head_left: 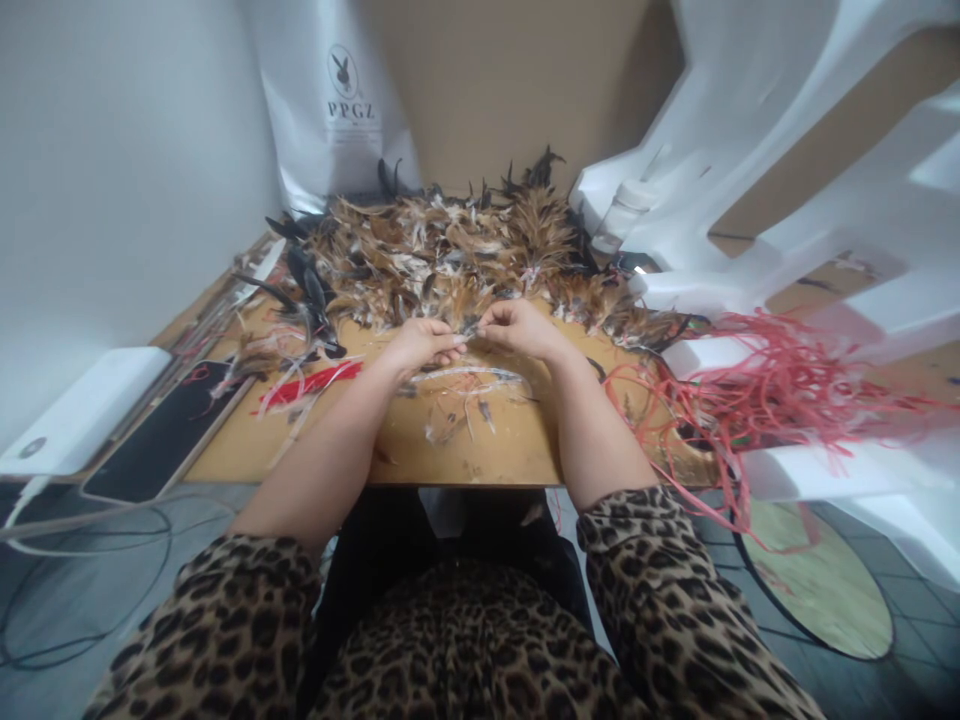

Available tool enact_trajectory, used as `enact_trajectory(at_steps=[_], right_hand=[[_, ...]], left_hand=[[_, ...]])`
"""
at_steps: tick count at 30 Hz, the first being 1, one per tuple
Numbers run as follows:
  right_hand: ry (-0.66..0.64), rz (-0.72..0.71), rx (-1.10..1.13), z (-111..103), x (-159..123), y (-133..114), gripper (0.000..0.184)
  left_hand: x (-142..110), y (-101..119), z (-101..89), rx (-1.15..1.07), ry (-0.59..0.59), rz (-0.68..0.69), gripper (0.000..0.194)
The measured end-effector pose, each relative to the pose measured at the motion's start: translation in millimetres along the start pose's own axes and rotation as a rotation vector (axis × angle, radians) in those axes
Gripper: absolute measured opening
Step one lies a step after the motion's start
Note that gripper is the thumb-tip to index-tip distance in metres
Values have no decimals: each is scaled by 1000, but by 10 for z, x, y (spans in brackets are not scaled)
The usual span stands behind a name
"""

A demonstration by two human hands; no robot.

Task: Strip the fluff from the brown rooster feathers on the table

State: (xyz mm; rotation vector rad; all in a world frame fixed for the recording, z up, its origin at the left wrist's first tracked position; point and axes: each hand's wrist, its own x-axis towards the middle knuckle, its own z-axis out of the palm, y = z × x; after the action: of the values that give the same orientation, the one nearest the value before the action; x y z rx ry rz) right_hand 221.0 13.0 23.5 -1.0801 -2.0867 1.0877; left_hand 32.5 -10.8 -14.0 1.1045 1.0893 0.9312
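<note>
Thumb and fingers of the left hand (pixel 427 343) are drawn together in a pinch at a small dark feather tuft (pixel 469 328), over the near middle of the table (pixel 480 455). The right hand (pixel 517 328) is closed too, thumb against forefinger, its tips meeting the tuft's other side; the exact grip is too blurred to tell. Both wrists run back to leopard-print sleeves (pixel 637 540).

At the back right, near the feathers, a clear jar (pixel 624 212) with a whitish lid leans a little; its contents cannot be made out. A pale, smooth bag (pixel 341 120) printed with a rabbit head and "PPGZ" stands behind the table at the left, what it holds hidden.

Just beyond the hands spreads a thick heap of feathers (pixel 442 240), brown and tan with white fluff, pointed and layered, with glossy black plumes along the back and left edges. Thin, curling pinkish-red strips (pixel 795 390) lie tangled at the right, some hanging over the table's edge. A flat red strip (pixel 311 384) lies left of the hands, and beyond it a dark-screened phone (pixel 169 430) rests beside a white, round-cornered power bank (pixel 86 410) with a cable plugged in.
</note>
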Motion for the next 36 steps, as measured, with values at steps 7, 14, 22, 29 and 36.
enact_trajectory(at_steps=[7, 14, 22, 29, 36], right_hand=[[-12, 9, -7, 13, 1, -12, 21], [124, 11, 27, -98, 3, 44, 25], [370, 51, -35, -282, 7, 195, 26], [264, 193, -367, -308, -3, 317, 25], [151, 277, -569, -222, 35, 365, 6]], left_hand=[[-21, 15, 21, 53, -28, 13, 16], [-16, 12, -11, 55, -25, 73, 16], [-41, 115, -76, -233, 27, 89, 15], [-60, 174, -89, -415, 18, 98, 11], [-35, 142, -95, -431, 28, 103, 9]])
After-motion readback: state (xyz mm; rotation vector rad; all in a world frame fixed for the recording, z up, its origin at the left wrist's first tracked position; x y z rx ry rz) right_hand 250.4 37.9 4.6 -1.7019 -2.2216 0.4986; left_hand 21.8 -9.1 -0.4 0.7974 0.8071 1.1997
